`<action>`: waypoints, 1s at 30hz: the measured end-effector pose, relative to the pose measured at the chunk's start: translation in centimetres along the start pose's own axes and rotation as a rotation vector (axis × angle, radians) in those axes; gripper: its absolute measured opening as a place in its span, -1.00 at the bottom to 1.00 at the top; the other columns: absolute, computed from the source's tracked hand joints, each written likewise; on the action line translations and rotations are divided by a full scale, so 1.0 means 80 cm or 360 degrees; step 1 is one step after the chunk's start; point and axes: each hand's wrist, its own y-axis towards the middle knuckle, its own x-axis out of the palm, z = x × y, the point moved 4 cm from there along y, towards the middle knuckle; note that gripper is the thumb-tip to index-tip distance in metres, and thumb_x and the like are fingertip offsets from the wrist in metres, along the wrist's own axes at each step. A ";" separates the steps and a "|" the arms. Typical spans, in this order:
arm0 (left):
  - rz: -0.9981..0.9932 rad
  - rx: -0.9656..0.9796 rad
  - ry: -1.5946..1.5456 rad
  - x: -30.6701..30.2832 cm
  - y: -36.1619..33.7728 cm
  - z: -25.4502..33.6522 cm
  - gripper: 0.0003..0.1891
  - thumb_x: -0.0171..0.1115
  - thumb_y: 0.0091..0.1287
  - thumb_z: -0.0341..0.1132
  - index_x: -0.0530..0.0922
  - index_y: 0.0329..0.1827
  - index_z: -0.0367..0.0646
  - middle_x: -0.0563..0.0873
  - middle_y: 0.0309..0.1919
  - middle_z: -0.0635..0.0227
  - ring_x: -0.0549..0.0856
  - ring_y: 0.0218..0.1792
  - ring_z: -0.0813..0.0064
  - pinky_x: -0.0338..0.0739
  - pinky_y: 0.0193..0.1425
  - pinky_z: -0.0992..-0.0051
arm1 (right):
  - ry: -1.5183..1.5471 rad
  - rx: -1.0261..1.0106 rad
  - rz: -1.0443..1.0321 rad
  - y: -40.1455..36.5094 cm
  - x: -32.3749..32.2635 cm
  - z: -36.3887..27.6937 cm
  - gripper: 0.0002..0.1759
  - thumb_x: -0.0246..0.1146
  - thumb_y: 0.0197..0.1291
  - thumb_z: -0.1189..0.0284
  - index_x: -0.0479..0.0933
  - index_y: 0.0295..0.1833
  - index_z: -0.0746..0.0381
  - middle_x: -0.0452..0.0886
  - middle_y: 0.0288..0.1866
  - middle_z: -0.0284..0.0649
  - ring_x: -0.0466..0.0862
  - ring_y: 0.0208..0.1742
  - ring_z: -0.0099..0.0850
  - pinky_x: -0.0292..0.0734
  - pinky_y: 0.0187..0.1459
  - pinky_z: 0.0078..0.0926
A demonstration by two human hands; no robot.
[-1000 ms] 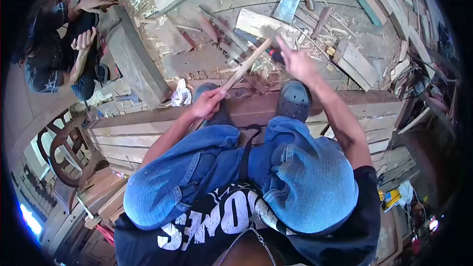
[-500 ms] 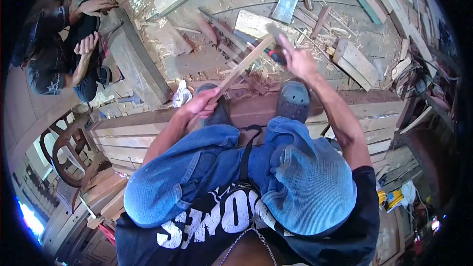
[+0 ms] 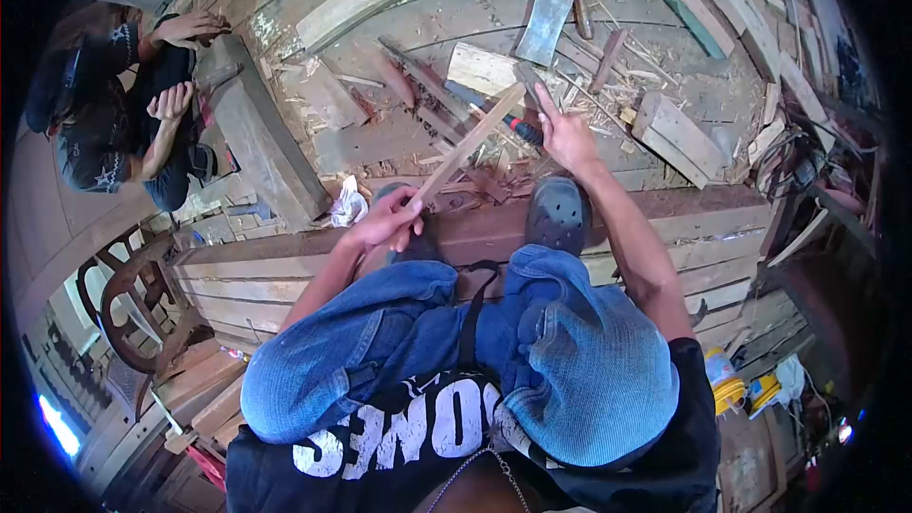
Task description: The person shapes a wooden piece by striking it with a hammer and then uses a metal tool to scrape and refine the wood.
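Observation:
My left hand [image 3: 388,225] is closed around the lower end of a narrow wooden strip [image 3: 465,152], which slants up and to the right. In my right hand [image 3: 570,141] is a flat dark-grey tool [image 3: 529,79], shaped like a file. My fingers lie along it, and its grip end is hidden in the hand. The strip's upper tip overlaps the tool's edge in this view. Just under them, a tool with a black and red handle [image 3: 524,129] lies among the scraps. A pale wood block [image 3: 483,68] sits behind the strip's tip.
A hatchet-like metal blade [image 3: 546,24] lies farther back, and a wood block [image 3: 679,138] stands at right. At left, another person [image 3: 123,104] sits by a thick beam [image 3: 266,138]. Chips and offcuts litter the floor. Crumpled white paper [image 3: 349,204] lies near my left foot.
Both hands have shifted slightly toward me, and the strip's tip has dropped a little. The tool in my right hand, blurred before, now shows clearly beside the tip.

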 end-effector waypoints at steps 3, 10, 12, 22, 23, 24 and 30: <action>0.0130 0.0062 0.0136 0.012 0.004 -0.007 -0.58 0.04 0.50 0.02 0.49 0.02 -0.22 0.63 -0.46 0.33 0.62 -0.68 0.56 0.50 -0.65 0.60 | 0.0057 0.0013 -0.0001 -0.002 -0.001 0.000 -0.35 0.02 0.40 0.26 0.04 0.54 -0.32 0.61 -0.52 0.13 0.67 -0.43 0.13 0.63 -0.26 0.09; 0.0232 -0.0038 0.0511 0.017 0.002 -0.010 -0.45 -0.29 0.60 0.00 0.50 -0.31 -0.29 0.49 -0.75 0.38 0.53 -0.78 0.54 0.45 -0.69 0.52 | -0.0245 -0.0099 -0.0226 -0.003 -0.005 0.011 -0.31 0.01 0.43 0.22 -0.09 0.58 -0.33 0.59 -0.54 -0.03 0.65 -0.55 -0.15 0.63 -0.51 -0.11; 0.0262 -0.0037 0.0605 0.018 0.006 -0.013 -0.44 -0.30 0.60 0.02 0.48 -0.34 -0.27 0.44 -0.78 0.40 0.46 -0.82 0.55 0.36 -0.71 0.49 | -0.0277 -0.0162 -0.0207 -0.009 0.001 0.002 -0.29 0.03 0.42 0.27 -0.08 0.59 -0.21 0.54 -0.63 -0.09 0.56 -0.66 -0.21 0.59 -0.58 -0.16; 0.0134 -0.0089 0.0265 0.006 0.013 -0.023 -0.43 -0.27 0.58 0.07 0.48 -0.33 -0.25 0.43 -0.72 0.44 0.38 -0.83 0.61 0.31 -0.73 0.56 | -0.0216 -0.0234 -0.0094 0.003 -0.008 0.009 -0.26 0.08 0.40 0.33 -0.07 0.57 -0.31 0.52 -0.64 -0.06 0.55 -0.69 -0.16 0.61 -0.61 -0.17; 0.0145 -0.0087 0.0250 0.008 0.012 -0.026 -0.43 -0.27 0.58 0.07 0.48 -0.33 -0.25 0.43 -0.72 0.44 0.38 -0.83 0.61 0.31 -0.73 0.56 | -0.0220 -0.0250 -0.0102 0.001 -0.008 0.009 -0.26 0.08 0.40 0.33 -0.07 0.57 -0.31 0.52 -0.64 -0.06 0.55 -0.69 -0.16 0.61 -0.61 -0.17; 0.0131 -0.0125 0.0213 0.009 0.010 -0.029 -0.43 -0.27 0.58 0.08 0.48 -0.33 -0.24 0.42 -0.72 0.45 0.37 -0.83 0.62 0.31 -0.73 0.56 | -0.0257 -0.0366 -0.0142 -0.013 -0.006 -0.002 -0.28 0.06 0.41 0.31 -0.06 0.57 -0.30 0.58 -0.55 -0.01 0.62 -0.60 -0.12 0.65 -0.53 -0.14; 0.0043 -0.0201 0.0029 0.001 0.017 -0.029 -0.41 -0.26 0.56 0.13 0.46 -0.36 -0.24 0.41 -0.72 0.45 0.38 -0.83 0.61 0.27 -0.78 0.56 | -0.0221 -0.0039 -0.0327 0.004 -0.008 0.000 -0.35 -0.01 0.45 0.30 -0.02 0.56 -0.34 0.52 -0.63 -0.12 0.56 -0.65 -0.19 0.62 -0.57 -0.23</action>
